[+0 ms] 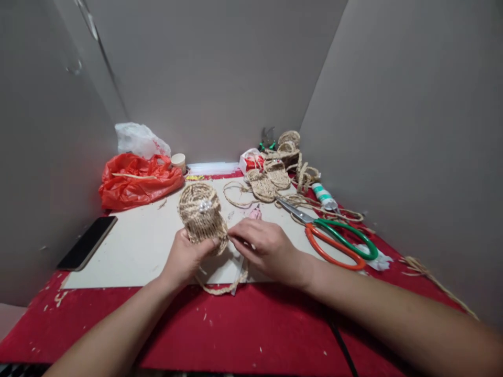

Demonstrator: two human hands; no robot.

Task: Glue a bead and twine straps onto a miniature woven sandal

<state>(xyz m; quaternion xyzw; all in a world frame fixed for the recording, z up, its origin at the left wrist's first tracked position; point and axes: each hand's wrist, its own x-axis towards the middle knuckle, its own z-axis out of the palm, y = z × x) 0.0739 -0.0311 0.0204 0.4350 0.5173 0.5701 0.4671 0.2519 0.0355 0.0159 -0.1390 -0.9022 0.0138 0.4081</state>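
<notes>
A small woven straw slipper (204, 220), with a shiny clear patch on its strap, is held tilted up above the white board (137, 246). My left hand (184, 256) grips its lower end, the thumb lying across the front. At the slipper's right edge, the thumb and forefinger of my right hand (267, 246) are pinched together. What they hold there is too small to make out. Below both hands hangs a loop of braided straw cord (220, 289). Just behind my right hand is a pink tool tip (255, 212), mostly hidden.
Large scissors (334, 238) with green and orange handles lie at right. Behind them are more straw slippers (262, 186), a white-and-green roll (324, 196) and pliers (268, 139). On the left are a red plastic bag (137, 180), a paper cup (178, 161) and a phone (88, 243).
</notes>
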